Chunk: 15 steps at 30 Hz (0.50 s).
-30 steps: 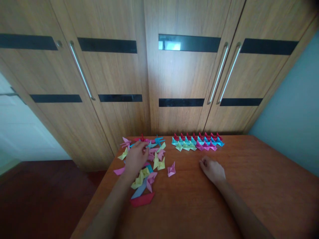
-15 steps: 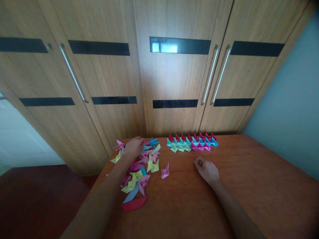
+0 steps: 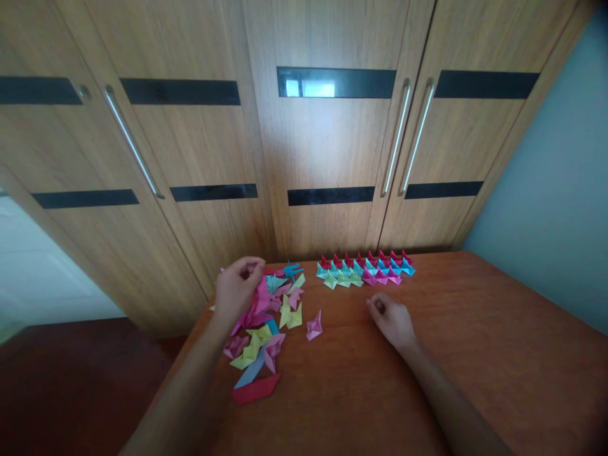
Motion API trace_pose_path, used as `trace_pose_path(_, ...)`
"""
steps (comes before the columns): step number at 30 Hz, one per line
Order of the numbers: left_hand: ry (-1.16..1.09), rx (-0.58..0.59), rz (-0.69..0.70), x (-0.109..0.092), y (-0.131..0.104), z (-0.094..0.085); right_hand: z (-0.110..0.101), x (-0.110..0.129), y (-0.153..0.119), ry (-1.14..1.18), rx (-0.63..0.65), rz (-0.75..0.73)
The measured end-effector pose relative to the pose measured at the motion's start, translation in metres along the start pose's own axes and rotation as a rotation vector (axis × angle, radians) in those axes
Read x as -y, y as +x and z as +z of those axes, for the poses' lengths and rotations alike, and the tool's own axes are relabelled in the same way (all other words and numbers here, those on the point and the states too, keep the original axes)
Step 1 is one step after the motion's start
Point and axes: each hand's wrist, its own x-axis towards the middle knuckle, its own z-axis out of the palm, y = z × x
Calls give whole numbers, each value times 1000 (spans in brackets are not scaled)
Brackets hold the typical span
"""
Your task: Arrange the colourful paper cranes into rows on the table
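My left hand [image 3: 236, 288] is raised over the left end of a loose pile of folded paper pieces, thumb and fingertips pinched together. A magenta folded paper piece [image 3: 261, 296] shows right below those fingers; I cannot tell whether they grip it. Part of the pile is hidden behind the hand. My right hand [image 3: 392, 320] rests on the table, loosely curled, with nothing visible in it. Beyond it stand neat rows of origami pieces: red [image 3: 358, 259], light blue [image 3: 346, 273], pale green [image 3: 342, 280] and magenta [image 3: 382, 277]. A single pink origami piece [image 3: 314, 327] lies between the hands.
The brown wooden table [image 3: 361, 392] stands against a wooden wardrobe [image 3: 323, 145] with metal handles. Near the pile's front lie a red folded strip [image 3: 256, 389] and a grey-blue one [image 3: 251, 370]. A blue spiky paper piece [image 3: 293, 270] lies at the back edge.
My left hand has lifted and moved left from the back of the pile, uncovering some paper pieces. My right hand has stayed in place. The view has shifted slightly.
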Motion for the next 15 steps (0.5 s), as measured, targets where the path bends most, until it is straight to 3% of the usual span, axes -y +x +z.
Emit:
trace_pose_path(5, -405, 122, -194, -17, -49, 38, 5, 43, -27, 109, -124, -373)
trace_pose_path(10, -517, 212, -332, -25, -80, 67, 11, 81, -55, -20, -138, -809)
trace_pose_path(12, -539, 244, -358, -26, -86, 71, 11, 87, -57, -63, -130, -893)
trace_pose_path(15, -568, 291, -376, -25, -92, 74, 8, 86, -55, -106, -161, -904)
